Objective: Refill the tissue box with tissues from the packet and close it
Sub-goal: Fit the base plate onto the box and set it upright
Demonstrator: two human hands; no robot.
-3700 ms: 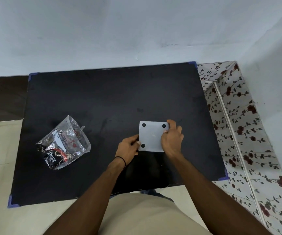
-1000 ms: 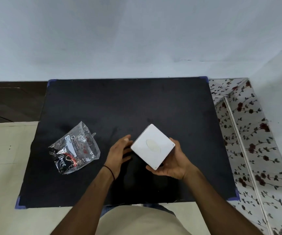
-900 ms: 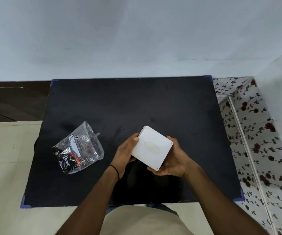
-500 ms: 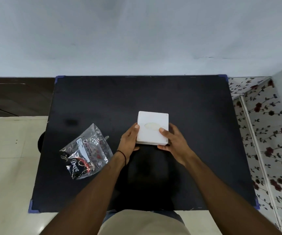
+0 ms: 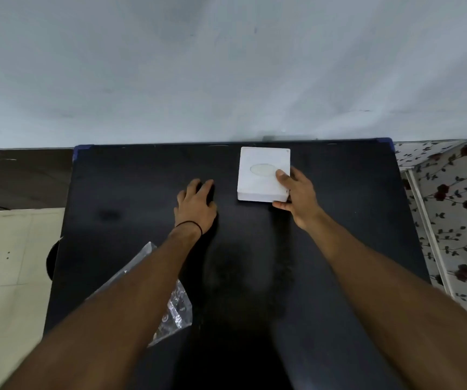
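Note:
The white square tissue box [image 5: 257, 181] lies flat near the back edge of the black table [image 5: 131, 192], its oval slot facing up. My right hand [image 5: 297, 195] grips the box at its near right corner, thumb on top beside the slot. My left hand [image 5: 197, 202] rests palm down on the table to the left of the box, fingers apart, holding nothing. The clear plastic tissue packet [image 5: 174, 305] lies near the table's front, mostly hidden under my left forearm.
A pale wall rises directly behind the table's back edge. A floral-patterned surface [image 5: 448, 209] runs along the right side of the table. Light floor tiles [image 5: 10, 266] and a dark strip lie to the left.
The box has moved away from me to the back of the table, now held by the right hand alone. My left hand has let go and lies on the table. The camera has tilted forward.

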